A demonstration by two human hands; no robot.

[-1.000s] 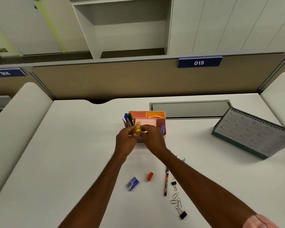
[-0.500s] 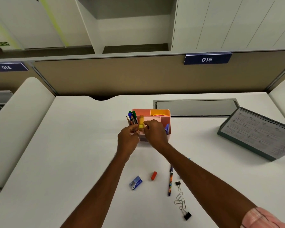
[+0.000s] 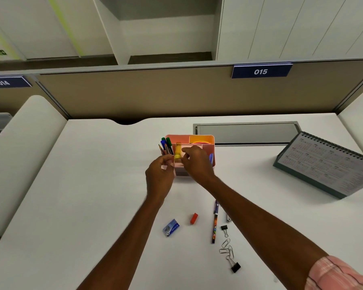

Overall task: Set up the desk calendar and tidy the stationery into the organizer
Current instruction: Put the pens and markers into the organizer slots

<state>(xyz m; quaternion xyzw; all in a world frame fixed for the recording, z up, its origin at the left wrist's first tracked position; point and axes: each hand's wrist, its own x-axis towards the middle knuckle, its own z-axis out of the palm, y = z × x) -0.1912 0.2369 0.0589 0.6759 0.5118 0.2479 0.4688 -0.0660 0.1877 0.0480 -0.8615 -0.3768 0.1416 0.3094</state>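
Observation:
A pink organizer [image 3: 210, 141] stands mid-desk with markers and pencils [image 3: 167, 145] in its left slot and yellow notes [image 3: 199, 140] at the back. A yellow highlighter [image 3: 178, 150] stands upright over its front left part. My right hand [image 3: 197, 164] pinches the highlighter from the right. My left hand [image 3: 160, 176] has its fingertips against the highlighter's lower end. The desk calendar [image 3: 327, 164] stands propped at the right. Nearer me lie a patterned pen [image 3: 215, 221], a red eraser [image 3: 194, 218] and a blue staples box [image 3: 171, 227].
Paper clips [image 3: 226, 248] and two black binder clips [image 3: 224, 227] [image 3: 235, 267] lie right of the pen, partly under my right forearm. A grey cable-tray lid [image 3: 247, 132] sits behind the organizer. A tan partition [image 3: 176, 93] closes off the desk's back edge.
Both hands have carried the yellow highlighter a little forward and left, from in front of the organizer to over its front left part.

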